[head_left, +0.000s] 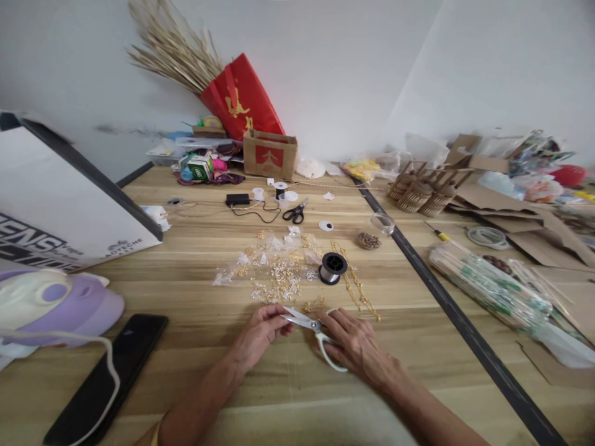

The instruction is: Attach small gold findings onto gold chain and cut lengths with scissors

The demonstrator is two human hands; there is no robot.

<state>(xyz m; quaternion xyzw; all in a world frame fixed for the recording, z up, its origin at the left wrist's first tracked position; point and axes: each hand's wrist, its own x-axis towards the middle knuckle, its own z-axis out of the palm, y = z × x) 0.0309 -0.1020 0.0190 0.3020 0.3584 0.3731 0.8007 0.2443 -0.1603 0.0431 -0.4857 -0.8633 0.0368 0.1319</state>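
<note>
My right hand (356,341) grips a pair of white-handled scissors (315,324), whose parted blades point left. At the blade tips is my left hand (260,334), its thumb and fingers pinched together. What those fingers pinch is too small to make out. Just beyond both hands lies a spread of clear and gold beads (279,280) among small plastic bags. A black spool of thin wire (333,268) stands right of the beads, beside a gold beaded chain (356,282). A small gold chain piece (313,303) lies close behind the scissors.
Black-handled scissors (295,212) and a black adapter (237,199) lie farther back. A dish of mixed beads (369,240) stands right. At left are a phone (111,371), a purple-white device (69,303) and a large box (60,204). Wrapped sticks (493,279) lie beyond a dark strip (437,285).
</note>
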